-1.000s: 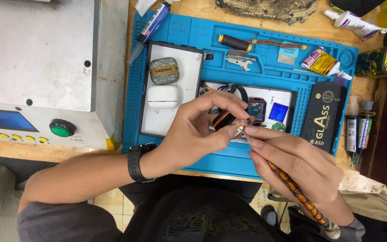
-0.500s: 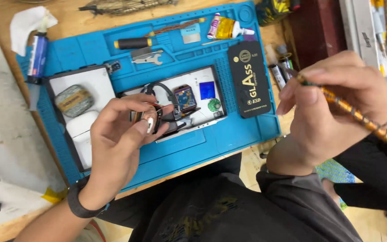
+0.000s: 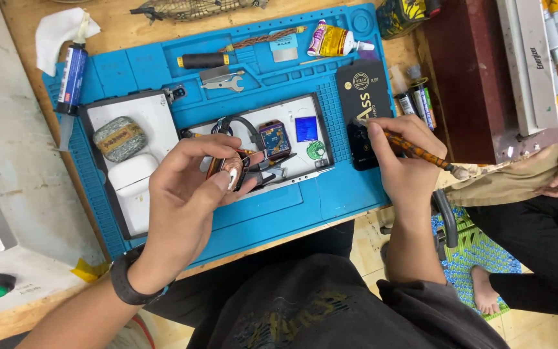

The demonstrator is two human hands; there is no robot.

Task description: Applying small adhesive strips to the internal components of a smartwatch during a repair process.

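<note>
Over the blue mat [image 3: 272,213] | small round device [image 3: 230,171] is grasped by left hand [image 3: 185,194] | patterned tool [image 3: 414,147] is clenched in right hand [image 3: 405,161], tip on black box [image 3: 364,103]

Blue mat [image 3: 330,194] bare beside tray [image 3: 321,139]

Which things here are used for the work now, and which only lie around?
In use:
left hand holding small round device
right hand holding patterned tool

Lying about:
glue tube
screwdriver
syringe
white earbud case
</note>
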